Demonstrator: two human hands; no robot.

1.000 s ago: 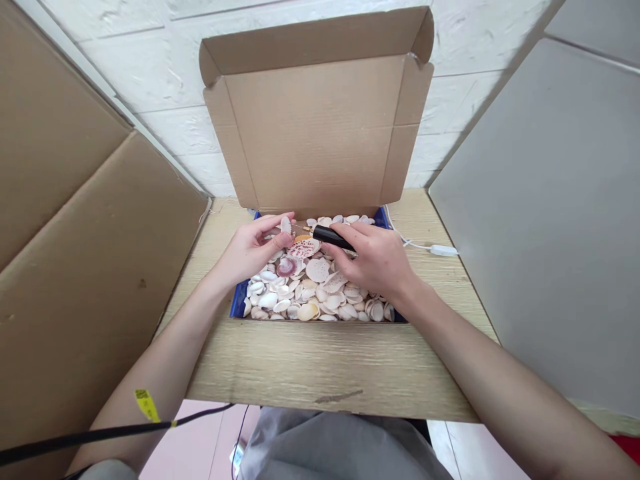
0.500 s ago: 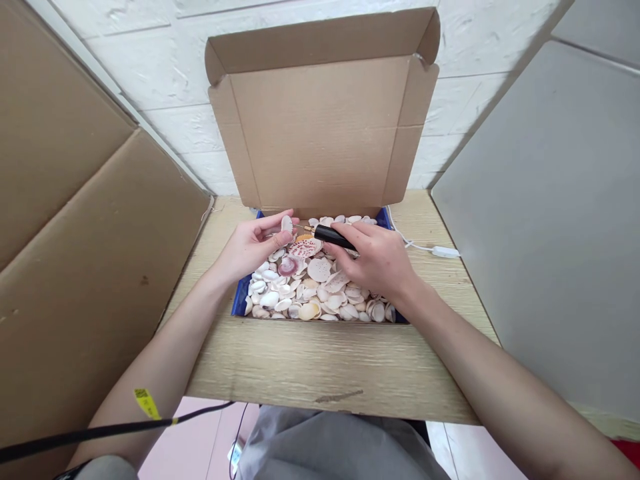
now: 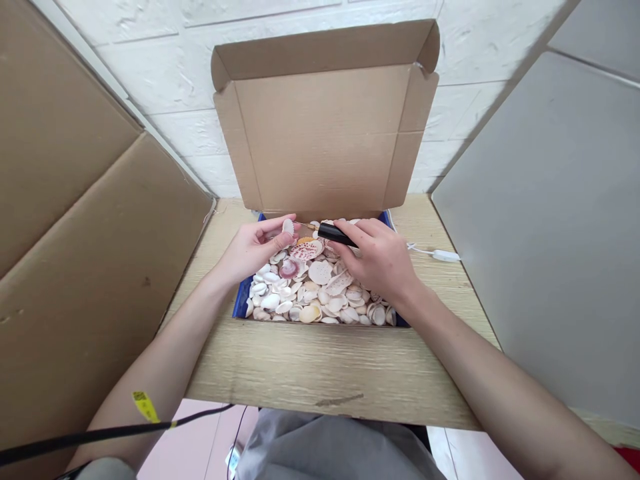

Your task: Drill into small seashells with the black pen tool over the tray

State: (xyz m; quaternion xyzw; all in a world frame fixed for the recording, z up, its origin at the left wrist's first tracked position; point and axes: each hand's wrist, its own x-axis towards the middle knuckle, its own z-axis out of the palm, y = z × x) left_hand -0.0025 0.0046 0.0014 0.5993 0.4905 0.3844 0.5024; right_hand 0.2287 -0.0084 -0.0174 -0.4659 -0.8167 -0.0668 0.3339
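Observation:
Between the thumb and fingers of my left hand (image 3: 253, 247) is a small white ribbed seashell (image 3: 289, 227), held upright over the box. My right hand (image 3: 375, 257) grips a black pen-shaped electric drill (image 3: 334, 233) with a brass-coloured chuck and a thin bit. The bit points left at the shell; whether it touches cannot be made out. Beneath both hands lies an open cardboard box (image 3: 243, 299) with blue sides, filled with shells. Among them are a red-speckled scallop shell (image 3: 307, 250), a purplish shell (image 3: 289, 268) and a pale dotted shell (image 3: 319, 271).
The box's raised lid (image 3: 323, 137) leans back toward a white brick-patterned wall (image 3: 165, 73). A white cable with an inline switch (image 3: 446, 256) lies right of the box. Cardboard (image 3: 85, 267) stands at left, a grey panel (image 3: 550, 233) at right. A black cable (image 3: 100, 437) crosses my left forearm.
The drill and my right hand have shifted very slightly right, the bit drawing back a little from the shell. The shell stays in my left hand. The view has tilted slightly.

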